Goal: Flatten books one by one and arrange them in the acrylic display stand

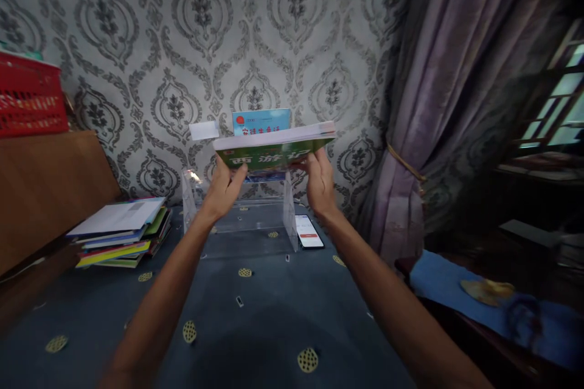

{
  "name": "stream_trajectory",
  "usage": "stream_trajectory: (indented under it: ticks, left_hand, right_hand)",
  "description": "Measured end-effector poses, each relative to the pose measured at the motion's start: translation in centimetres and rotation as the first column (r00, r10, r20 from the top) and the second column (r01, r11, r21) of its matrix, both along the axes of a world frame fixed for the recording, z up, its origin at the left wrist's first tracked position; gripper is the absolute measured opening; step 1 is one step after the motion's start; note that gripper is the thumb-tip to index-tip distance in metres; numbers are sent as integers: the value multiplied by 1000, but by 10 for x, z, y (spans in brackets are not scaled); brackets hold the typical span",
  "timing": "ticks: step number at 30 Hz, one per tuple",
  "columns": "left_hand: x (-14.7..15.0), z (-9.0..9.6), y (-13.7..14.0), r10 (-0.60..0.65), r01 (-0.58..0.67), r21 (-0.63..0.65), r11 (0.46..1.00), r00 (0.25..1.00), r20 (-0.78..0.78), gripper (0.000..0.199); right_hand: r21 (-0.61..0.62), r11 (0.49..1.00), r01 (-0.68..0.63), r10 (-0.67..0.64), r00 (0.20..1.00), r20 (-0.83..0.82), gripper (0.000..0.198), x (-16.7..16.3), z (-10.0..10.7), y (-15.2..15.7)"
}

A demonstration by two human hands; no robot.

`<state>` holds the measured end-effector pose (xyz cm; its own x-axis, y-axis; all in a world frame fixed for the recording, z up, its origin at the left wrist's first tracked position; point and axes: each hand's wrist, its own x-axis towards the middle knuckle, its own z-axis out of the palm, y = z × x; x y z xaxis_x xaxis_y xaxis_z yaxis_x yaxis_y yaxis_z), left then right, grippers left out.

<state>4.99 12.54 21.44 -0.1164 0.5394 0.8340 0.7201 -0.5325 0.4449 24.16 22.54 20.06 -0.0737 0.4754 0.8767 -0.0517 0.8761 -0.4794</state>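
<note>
A green-covered book (274, 155) with white characters is held up by both hands, tilted so its pale page edge faces upward. My left hand (223, 191) grips its left end, thumb on the cover. At the right end, my right hand (320, 179) has its fingers wrapped round the book. Behind it shows the top of a light-blue book (262, 120) with red lettering. Below stands a clear plastic rack (291, 213) on the table; the held book hides part of it and of the blue book.
A stack of books and papers (125, 231) lies left on the dark patterned tablecloth (274, 328). A phone with a lit screen (309, 232) lies beside the rack. A red basket (30, 94) sits on a brown wooden box (55, 179). A tied purple curtain (404, 194) hangs right.
</note>
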Motion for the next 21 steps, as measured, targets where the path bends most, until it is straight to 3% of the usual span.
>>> stream_trajectory:
  ticks: [4,9,16,21]
  left_hand:
    - [4,-18,9,32,-36,51,998,996,79,57]
    - [3,-40,17,92,-95,11,995,983,160,51]
    - [1,-59,26,75,-72,-25,997,975,209,52]
    - [3,-75,32,50,-49,-10,999,970,239,47]
  right_hand:
    - [-17,999,-47,46,995,-90,45,-9,-8,3]
    - [-67,994,-82,73,990,-123,41,-17,-23,9]
    - [-136,982,-134,114,983,-145,47,-20,-49,19]
    - [-166,975,-149,129,983,-127,49,-20,-56,24]
